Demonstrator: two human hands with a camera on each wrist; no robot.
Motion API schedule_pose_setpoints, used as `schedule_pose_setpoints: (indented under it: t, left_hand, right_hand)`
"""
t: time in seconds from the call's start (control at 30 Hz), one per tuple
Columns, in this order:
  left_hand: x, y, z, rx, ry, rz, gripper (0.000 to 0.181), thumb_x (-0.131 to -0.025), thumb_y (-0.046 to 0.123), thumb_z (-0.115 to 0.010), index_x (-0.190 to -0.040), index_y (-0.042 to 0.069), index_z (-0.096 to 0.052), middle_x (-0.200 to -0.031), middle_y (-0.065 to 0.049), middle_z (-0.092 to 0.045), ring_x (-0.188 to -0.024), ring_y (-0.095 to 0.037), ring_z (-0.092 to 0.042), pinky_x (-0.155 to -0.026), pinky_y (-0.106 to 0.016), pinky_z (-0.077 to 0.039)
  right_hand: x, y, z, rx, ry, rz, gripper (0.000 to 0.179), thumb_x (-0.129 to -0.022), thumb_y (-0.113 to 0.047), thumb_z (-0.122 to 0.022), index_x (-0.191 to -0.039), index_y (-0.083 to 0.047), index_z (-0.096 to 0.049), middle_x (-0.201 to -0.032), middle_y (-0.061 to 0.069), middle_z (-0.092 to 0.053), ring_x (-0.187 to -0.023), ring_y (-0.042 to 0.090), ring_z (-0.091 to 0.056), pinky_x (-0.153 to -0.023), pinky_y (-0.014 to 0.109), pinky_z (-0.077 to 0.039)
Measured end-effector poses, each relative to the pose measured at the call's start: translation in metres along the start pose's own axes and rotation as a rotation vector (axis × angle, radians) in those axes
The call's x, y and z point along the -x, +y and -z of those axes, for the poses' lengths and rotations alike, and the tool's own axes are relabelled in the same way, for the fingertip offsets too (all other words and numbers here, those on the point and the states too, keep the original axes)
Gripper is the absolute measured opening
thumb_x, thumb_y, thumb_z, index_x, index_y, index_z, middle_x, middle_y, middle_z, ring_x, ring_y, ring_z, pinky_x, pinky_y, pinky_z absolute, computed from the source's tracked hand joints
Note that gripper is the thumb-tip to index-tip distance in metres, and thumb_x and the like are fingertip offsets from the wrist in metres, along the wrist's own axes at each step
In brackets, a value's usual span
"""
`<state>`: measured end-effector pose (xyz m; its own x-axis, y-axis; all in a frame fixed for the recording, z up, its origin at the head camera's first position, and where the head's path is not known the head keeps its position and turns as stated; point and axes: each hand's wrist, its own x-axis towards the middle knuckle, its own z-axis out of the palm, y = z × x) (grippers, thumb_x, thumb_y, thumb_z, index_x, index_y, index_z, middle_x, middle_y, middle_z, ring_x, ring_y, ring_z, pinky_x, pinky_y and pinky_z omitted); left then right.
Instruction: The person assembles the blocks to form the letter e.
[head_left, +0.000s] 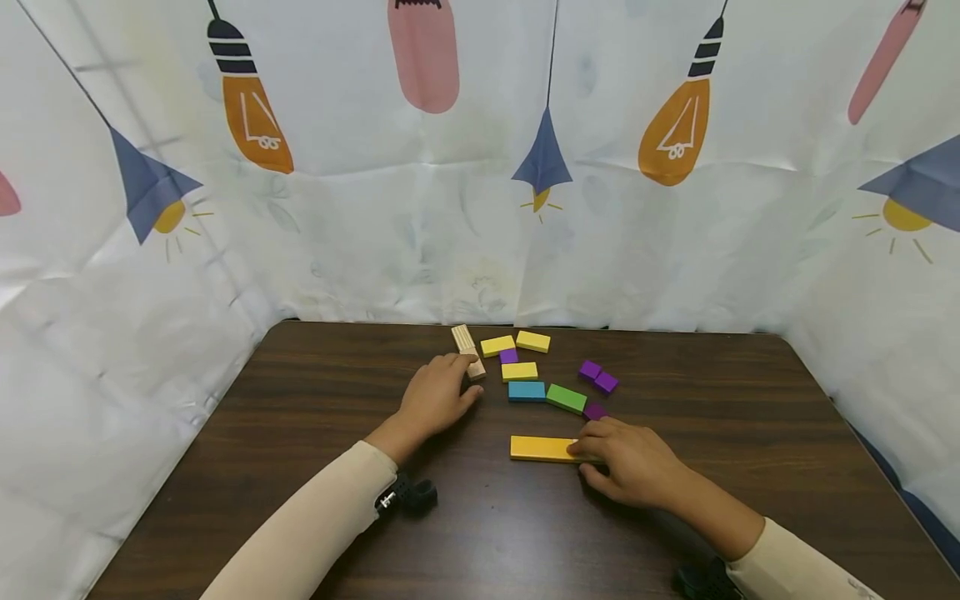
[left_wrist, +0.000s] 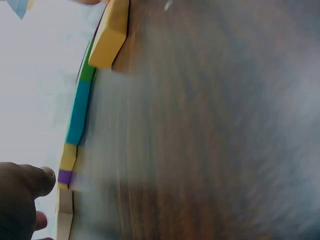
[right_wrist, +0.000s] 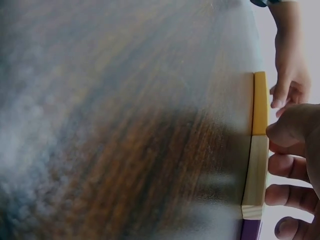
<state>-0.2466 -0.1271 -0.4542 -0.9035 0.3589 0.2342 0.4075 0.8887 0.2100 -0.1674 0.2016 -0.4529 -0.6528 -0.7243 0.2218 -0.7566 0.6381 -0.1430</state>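
My right hand lies over the right end of a long orange-yellow block, fingertips at its top. In the right wrist view a pale wooden block abuts that orange-yellow block's end. The right thumb is right at the joint, with the other fingers spread loosely along the wooden block's upper edge. At the left, my left hand has its fingertips over pale wooden blocks, thumb held apart. The left wrist view shows the same pale blocks beyond the loosely bent fingers.
Between the hands lie several yellow blocks, a blue block, a green block and several small purple blocks. The dark wooden table ends at a patterned curtain. Both wrists carry black straps.
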Motion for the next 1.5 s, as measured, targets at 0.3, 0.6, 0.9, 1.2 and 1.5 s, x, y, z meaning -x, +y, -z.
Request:
schedule_pose_setpoints:
  t: [0.3, 0.6, 0.9, 1.2, 1.5]
  left_hand:
    - [-0.012, -0.012, -0.003, -0.009, -0.019, 0.076, 0.053, -0.096, 0.036, -0.074, -0.140, 0.009, -0.060, -0.136, -0.015, -0.059, -0.123, -0.037, -0.056, -0.099, -0.055, -0.047]
    - [-0.016, -0.017, -0.006, -0.006, -0.041, 0.105, 0.050, -0.097, 0.037, -0.072, -0.136, 0.008, -0.062, -0.137, -0.015, -0.058, -0.125, -0.037, -0.055, -0.100, -0.056, -0.045]
    - [-0.016, -0.018, -0.006, -0.016, -0.036, 0.098, 0.037, -0.096, 0.034, -0.074, -0.123, 0.009, -0.070, -0.128, -0.012, -0.061, -0.119, -0.034, -0.057, -0.097, -0.053, -0.047]
    - [-0.010, -0.019, -0.005, -0.028, -0.006, 0.062, 0.031, -0.093, 0.023, -0.072, -0.120, 0.007, -0.071, -0.121, -0.010, -0.064, -0.111, -0.033, -0.060, -0.090, -0.050, -0.049]
    - [-0.011, -0.017, -0.003, -0.052, -0.027, 0.111, 0.041, -0.092, 0.051, -0.072, -0.109, 0.014, -0.070, -0.103, -0.004, -0.067, -0.098, -0.028, -0.058, -0.084, -0.048, -0.045]
  right_hand:
    - [-0.001, 0.000, -0.001, 0.006, 0.013, 0.010, 0.022, -0.091, -0.026, -0.076, -0.111, -0.019, -0.078, -0.108, -0.006, -0.067, -0.100, 0.014, -0.065, -0.080, 0.039, -0.058]
    - [-0.002, -0.001, -0.002, -0.002, 0.011, 0.005, 0.021, -0.091, -0.025, -0.076, -0.111, -0.018, -0.078, -0.108, -0.006, -0.067, -0.096, 0.014, -0.063, -0.069, 0.033, -0.056]
    - [-0.002, -0.002, -0.002, 0.002, 0.011, 0.008, 0.021, -0.091, -0.025, -0.075, -0.111, -0.018, -0.078, -0.107, -0.006, -0.066, -0.097, 0.013, -0.064, -0.071, 0.033, -0.057]
    - [-0.001, -0.002, -0.001, -0.003, 0.014, 0.002, 0.021, -0.090, -0.024, -0.075, -0.110, -0.019, -0.078, -0.107, -0.006, -0.067, -0.096, 0.013, -0.064, -0.071, 0.034, -0.057]
    - [0.000, -0.002, -0.001, -0.007, 0.023, 0.006, 0.021, -0.090, -0.024, -0.076, -0.110, -0.018, -0.078, -0.106, -0.006, -0.067, -0.095, 0.013, -0.063, -0.070, 0.033, -0.056]
